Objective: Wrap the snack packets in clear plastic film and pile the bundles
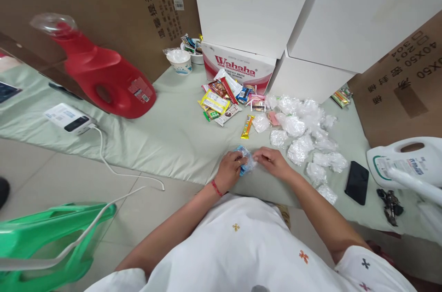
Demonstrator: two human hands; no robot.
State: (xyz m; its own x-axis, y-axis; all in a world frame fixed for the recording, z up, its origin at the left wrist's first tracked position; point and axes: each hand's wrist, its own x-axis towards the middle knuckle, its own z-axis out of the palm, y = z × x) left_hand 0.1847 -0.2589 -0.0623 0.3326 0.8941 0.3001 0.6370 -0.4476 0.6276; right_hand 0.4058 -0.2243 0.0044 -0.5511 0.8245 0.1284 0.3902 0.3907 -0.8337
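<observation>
Between the two hands sits a small blue snack packet in a clear bag (pixel 246 159), pinched from both sides: left hand (pixel 230 168) gripping one end, right hand (pixel 274 160) clamped on the crinkly plastic at the other. It's right at the near edge of the green mat (pixel 165 135), so not much room toward the body but plenty of bare mat off to the left hand's side.

Just past the right hand there's a heap of filled clear baggies (pixel 304 131), and beyond the left hand a loose pile of snack packets (pixel 228 98). Further out, a Wahaha carton (pixel 238 67), plus a paper cup (pixel 179 61) with plastic stuffed in it and a white bowl (pixel 194 51) holding wrappers. Black phone (pixel 357 182) lies right of the right hand.
</observation>
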